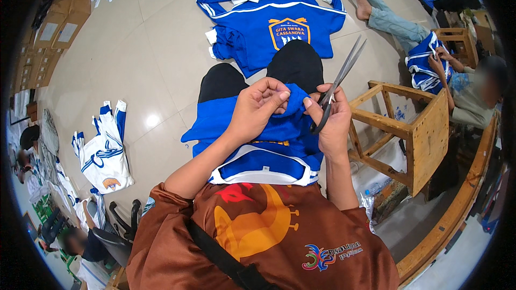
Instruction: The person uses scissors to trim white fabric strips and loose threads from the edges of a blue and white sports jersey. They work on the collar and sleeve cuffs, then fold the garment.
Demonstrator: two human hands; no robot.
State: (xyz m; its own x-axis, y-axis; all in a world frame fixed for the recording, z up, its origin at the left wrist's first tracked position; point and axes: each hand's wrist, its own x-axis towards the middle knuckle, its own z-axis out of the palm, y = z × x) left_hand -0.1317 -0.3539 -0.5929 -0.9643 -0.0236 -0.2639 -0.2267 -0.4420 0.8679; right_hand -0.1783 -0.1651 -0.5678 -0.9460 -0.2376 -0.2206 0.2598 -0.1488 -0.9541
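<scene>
At the far left, cardboard boxes are stacked against the edge of a pale tiled floor. Below them, other people sit near a black chair. A white jersey with blue trim lies spread on the tiles, well apart from the wearer's hands.

In the centre, seen from above, the wearer sits in a brown printed shirt and black trousers. A blue garment lies across the lap, its white-edged neckline nearest the belly. The left hand is over the middle of this garment, its fingers curled nearly closed and its thumb meeting the forefinger on a gathered, raised part of the cloth; exactly what lies between the fingertips cannot be told. Beyond the knees, blue jerseys with white stripes lie on the floor, one showing a shield-shaped emblem.

Just right of the left hand, the right hand is closed around the black handles of a pair of scissors. Their blades point up and away, slightly parted, clear of the cloth, while the thumb touches the raised part's right side.

Farther right, a wooden stool lies tipped over. Beyond it, a barefoot co-worker sits handling a blue-and-white garment.
</scene>
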